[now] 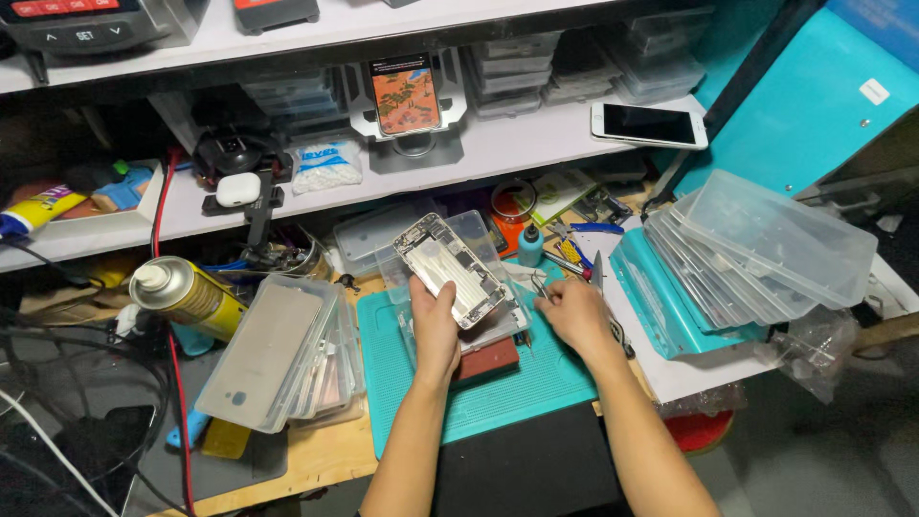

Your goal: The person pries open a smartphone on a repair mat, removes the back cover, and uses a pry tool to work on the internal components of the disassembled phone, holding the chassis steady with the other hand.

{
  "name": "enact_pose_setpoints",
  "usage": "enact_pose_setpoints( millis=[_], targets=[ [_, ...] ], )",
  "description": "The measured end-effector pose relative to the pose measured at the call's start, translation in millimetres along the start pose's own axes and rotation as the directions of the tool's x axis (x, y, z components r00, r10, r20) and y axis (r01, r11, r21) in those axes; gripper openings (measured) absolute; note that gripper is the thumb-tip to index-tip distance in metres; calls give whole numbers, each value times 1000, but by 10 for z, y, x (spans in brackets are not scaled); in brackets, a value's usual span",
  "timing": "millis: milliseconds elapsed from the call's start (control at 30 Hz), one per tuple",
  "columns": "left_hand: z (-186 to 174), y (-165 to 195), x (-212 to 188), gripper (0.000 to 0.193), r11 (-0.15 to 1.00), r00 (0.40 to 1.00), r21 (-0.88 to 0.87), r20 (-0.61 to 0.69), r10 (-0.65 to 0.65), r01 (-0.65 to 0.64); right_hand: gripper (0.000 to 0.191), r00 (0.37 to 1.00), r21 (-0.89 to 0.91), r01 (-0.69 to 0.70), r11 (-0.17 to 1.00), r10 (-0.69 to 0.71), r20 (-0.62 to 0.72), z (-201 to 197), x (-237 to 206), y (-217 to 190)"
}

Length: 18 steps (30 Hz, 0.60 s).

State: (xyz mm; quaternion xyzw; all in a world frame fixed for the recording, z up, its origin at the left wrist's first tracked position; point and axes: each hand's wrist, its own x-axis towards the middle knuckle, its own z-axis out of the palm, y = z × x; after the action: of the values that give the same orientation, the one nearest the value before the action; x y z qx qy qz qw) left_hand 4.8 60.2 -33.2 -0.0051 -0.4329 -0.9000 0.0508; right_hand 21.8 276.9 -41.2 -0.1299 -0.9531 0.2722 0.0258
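- I see the left hand [436,325] closed around the lower edge of an opened phone chassis [452,270], held tilted above the teal mat [536,383].
- The right hand [574,314] is curled just beside the chassis; what it holds I cannot tell.

Light: we see bright overhead light on the teal mat [498,383] at centre | Shadow: dim from 7 to 9 o'clock and under the shelf [498,144] | Glare: spray can [187,297] top, plastic lids [775,235] at 3 o'clock | Focus: centre sharp, edges slightly soft and bowed
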Motion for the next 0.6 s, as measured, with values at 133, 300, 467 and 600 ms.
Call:
enact_pose_setpoints(
  millis=[133, 300, 467, 600],
  targets=[
    [36, 129, -34, 42, 997, 997, -29, -25, -75, 74, 31, 986, 21, 119, 993, -116, -116, 31, 55, -98],
    [83, 218, -62, 41, 998, 997, 0, -44, -67, 67, 17, 995, 181, 104, 978, -101, -24, 77, 81, -101],
    [111, 172, -74, 39, 998, 998, 47, -49, -47, 50, 11, 973, 40, 194, 980, -198, 120, 201, 164, -55],
    [114, 138, -92, 34, 997, 1000, 81, -16, 1, 1, 16, 904, 196, -52, 979, -37, 426, 228, 225, -33]
  ],
)
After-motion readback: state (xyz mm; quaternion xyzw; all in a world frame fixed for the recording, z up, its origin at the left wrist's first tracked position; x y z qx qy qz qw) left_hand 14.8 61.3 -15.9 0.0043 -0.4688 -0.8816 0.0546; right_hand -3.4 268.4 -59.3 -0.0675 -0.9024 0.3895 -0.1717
